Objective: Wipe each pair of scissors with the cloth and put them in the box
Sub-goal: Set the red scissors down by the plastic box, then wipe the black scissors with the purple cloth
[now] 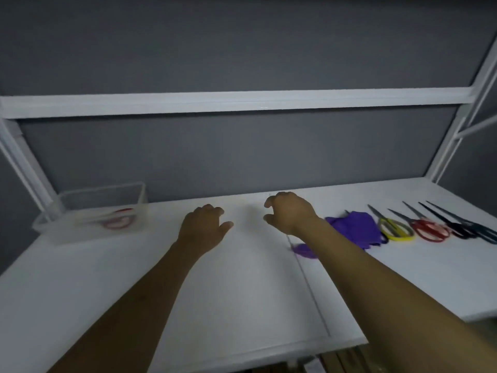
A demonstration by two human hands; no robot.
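Note:
A clear plastic box point(67, 200) stands at the far left of the white table, with red-handled scissors point(118, 220) lying inside it. A purple cloth point(352, 227) lies crumpled at the right, partly hidden behind my right forearm. Beyond the cloth lie yellow-handled scissors point(395, 230), red-handled scissors point(430, 228) and two dark-handled scissors point(468, 227) in a row. My left hand point(203, 227) hovers over the table's middle, fingers loosely curled, holding nothing. My right hand point(289, 212) is beside it, also loosely curled and empty.
The white table point(242, 292) has a seam running front to back under my right forearm. A grey back panel and a white shelf rail point(242, 102) rise behind it. White frame posts stand at both rear corners.

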